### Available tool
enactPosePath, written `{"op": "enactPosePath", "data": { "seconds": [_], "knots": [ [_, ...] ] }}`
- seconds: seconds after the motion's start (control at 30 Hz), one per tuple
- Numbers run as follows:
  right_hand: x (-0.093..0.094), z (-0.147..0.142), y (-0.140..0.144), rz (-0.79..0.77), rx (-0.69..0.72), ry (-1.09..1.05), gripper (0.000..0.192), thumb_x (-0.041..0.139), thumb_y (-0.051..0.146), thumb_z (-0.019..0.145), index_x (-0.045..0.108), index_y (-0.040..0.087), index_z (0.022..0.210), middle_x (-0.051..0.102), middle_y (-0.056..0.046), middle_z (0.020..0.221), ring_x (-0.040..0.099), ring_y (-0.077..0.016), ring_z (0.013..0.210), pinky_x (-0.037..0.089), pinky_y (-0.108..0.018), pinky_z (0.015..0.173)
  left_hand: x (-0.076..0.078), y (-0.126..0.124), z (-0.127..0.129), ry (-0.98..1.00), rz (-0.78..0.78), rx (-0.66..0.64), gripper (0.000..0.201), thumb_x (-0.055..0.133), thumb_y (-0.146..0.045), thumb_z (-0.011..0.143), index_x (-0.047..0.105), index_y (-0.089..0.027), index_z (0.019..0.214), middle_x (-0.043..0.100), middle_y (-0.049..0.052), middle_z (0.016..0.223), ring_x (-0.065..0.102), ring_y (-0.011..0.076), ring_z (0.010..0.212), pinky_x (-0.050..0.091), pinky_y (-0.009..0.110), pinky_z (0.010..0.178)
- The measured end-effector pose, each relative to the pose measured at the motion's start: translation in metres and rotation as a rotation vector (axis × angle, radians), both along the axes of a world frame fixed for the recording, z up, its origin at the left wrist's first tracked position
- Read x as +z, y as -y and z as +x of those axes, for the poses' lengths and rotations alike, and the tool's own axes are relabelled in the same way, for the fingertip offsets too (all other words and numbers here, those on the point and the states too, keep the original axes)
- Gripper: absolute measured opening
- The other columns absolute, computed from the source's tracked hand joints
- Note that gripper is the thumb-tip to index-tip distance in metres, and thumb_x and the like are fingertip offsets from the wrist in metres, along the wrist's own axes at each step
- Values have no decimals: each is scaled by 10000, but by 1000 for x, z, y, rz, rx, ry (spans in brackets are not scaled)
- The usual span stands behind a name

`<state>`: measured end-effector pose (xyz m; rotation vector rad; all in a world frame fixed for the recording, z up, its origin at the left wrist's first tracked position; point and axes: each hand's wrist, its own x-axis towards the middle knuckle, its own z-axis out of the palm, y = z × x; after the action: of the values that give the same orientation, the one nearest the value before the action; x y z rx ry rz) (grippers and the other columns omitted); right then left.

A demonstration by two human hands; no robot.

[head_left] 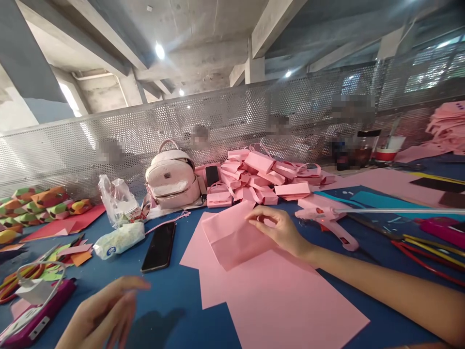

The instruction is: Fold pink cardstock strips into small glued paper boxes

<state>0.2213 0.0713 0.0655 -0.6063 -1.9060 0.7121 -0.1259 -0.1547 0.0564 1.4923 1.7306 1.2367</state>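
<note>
My right hand (278, 225) pinches the upper edge of a creased pink paper (227, 237) between thumb and fingertips. That piece stands tilted over larger pink sheets (290, 300) lying flat on the blue table. Low on the left, my left hand (105, 312) hovers over the tabletop, slightly blurred, fingers stretched out and holding nothing. A black phone (159, 246) lies just beyond it. To the right of my right hand rests a pink glue gun (329, 220) with a long glue stick in its back.
Behind the sheets is a heap of folded pink paper pieces (259, 174), beside a pale pink backpack (170, 179). Purple power strip (47, 310) and tissue pack (119, 240) lie left; scissors (385, 230) lie right. A perforated metal partition (232, 116) crosses the back.
</note>
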Motion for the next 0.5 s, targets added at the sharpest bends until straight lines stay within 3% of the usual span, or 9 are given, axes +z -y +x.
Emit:
{"op": "enactPosePath", "data": {
  "seconds": [0.03, 0.1, 0.17, 0.23, 0.3, 0.4, 0.5],
  "knots": [
    [1, 1, 1, 23, -1, 3, 160, 632, 354, 882, 713, 219, 854, 706, -49, 868, 629, -198, 785, 495, -308, 729, 6, -13, 8, -23, 63, -48, 345, 642, -524, 806, 739, -298, 1048, 582, -8, 453, 563, 192, 415, 509, 291, 468],
    [2, 2, 3, 83, -9, 1, 144, 626, 337, 889, 710, 229, 846, 699, -43, 847, 624, -194, 764, 493, -312, 729, 18, -43, 26, -112, 215, -41, 294, 677, -463, 802, 740, -283, 1025, 723, 40, 727, 693, 245, 740, 569, 319, 714],
    [1, 3, 5, 144, -20, -12, 120, 630, 316, 891, 712, 243, 844, 694, -33, 819, 619, -190, 743, 491, -315, 728, 26, -75, 44, -156, 302, -85, 238, 693, -413, 799, 743, -276, 986, 735, 63, 1001, 682, 266, 945, 551, 333, 825],
    [0, 4, 7, 193, -26, -23, 109, 632, 302, 892, 715, 255, 839, 692, -28, 795, 621, -192, 732, 492, -316, 714, 27, -105, 62, -181, 391, -99, 303, 762, -356, 747, 720, -273, 1035, 700, 67, 1122, 628, 285, 1094, 499, 369, 949],
    [-2, 6, 9, 236, -27, -20, 114, 624, 295, 900, 717, 263, 842, 698, -30, 789, 634, -202, 753, 497, -324, 724, 21, -129, 78, -160, 440, -120, 455, 796, -312, 721, 657, -273, 1152, 654, 79, 1229, 576, 289, 1191, 443, 399, 1029],
    [-5, 7, 9, 313, -6, 10, 124, 603, 281, 920, 710, 270, 859, 708, -35, 794, 645, -212, 794, 502, -336, 756, 2, -154, 95, 61, 415, -197, 640, 827, -303, 683, 549, -254, 1257, 603, 117, 1308, 567, 289, 1217, 475, 389, 992],
    [-8, 8, 6, 408, 42, 19, 125, 586, 224, 933, 697, 259, 885, 692, -30, 769, 622, -190, 747, 493, -315, 705, -16, -162, 101, 244, 366, -287, 537, 779, -325, 747, 557, -219, 1224, 629, 128, 1260, 587, 279, 1199, 498, 370, 970]
  ]
}}
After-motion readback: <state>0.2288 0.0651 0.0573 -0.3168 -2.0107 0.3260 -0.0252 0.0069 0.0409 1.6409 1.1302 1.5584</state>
